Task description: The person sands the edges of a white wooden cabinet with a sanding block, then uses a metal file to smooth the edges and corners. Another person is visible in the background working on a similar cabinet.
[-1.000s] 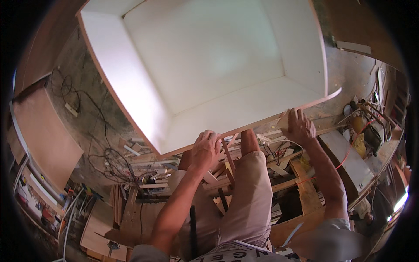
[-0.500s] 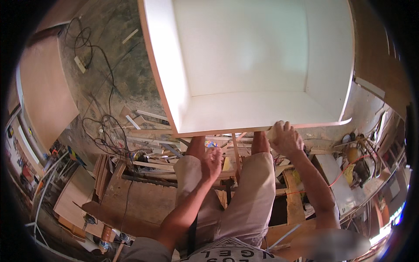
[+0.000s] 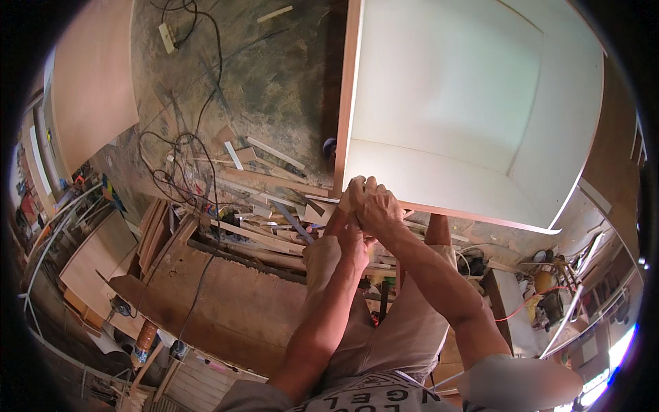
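Observation:
A large open cabinet box [image 3: 439,89], white inside with a wood-coloured rim, fills the upper right. Over its near rim, close to the near left corner, the fingers of my right hand [image 3: 376,209] are curled. Any small thing under that palm is hidden. Just below, my left hand [image 3: 353,244] sits against the right one, its thumb pointing right and its other fingers mostly covered. From the box's near right corner a loose white edging strip [image 3: 549,231] sticks out. My knees are beneath the near rim.
Wood offcuts [image 3: 268,226] lie heaped around my feet. A tangled black cable [image 3: 218,75] with a white socket block [image 3: 167,38] crosses the floor at left. A brown board [image 3: 213,302] lies left of my legs, and a plywood sheet [image 3: 96,82] stands at far left.
The view has swung left, so the box appears further right. My right hand has slid left along the near rim to its corner, and my left hand has come up beside it.

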`<act>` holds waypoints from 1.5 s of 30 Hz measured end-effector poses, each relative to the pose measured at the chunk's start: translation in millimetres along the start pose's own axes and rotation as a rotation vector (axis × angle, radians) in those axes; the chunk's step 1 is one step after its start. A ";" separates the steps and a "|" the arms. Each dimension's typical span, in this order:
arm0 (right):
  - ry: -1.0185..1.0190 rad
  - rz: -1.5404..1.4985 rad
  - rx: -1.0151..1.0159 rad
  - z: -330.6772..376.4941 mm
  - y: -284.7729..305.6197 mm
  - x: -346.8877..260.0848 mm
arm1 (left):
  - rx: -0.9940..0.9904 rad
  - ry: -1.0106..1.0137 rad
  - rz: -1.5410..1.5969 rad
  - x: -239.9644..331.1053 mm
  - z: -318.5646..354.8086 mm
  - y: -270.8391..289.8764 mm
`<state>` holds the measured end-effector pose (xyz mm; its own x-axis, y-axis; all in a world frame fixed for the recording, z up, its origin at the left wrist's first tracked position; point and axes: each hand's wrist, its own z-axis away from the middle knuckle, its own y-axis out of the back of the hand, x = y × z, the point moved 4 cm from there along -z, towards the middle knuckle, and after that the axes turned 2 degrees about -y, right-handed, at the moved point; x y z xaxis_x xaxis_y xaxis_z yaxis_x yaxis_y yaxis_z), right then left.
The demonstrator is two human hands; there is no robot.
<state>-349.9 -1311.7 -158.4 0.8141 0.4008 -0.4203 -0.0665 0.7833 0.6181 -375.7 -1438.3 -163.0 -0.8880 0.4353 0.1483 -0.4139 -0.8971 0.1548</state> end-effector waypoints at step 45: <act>-0.641 0.130 -0.023 335.9 25.4 503.8 | -0.414 0.442 -0.516 -478.3 106.0 -310.6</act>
<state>252.3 -1249.5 -131.3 0.9807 0.1355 0.1410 -0.1942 0.7605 0.6197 198.9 -1359.7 -178.4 -0.5250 0.8110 -0.2579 -0.7586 -0.5834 -0.2901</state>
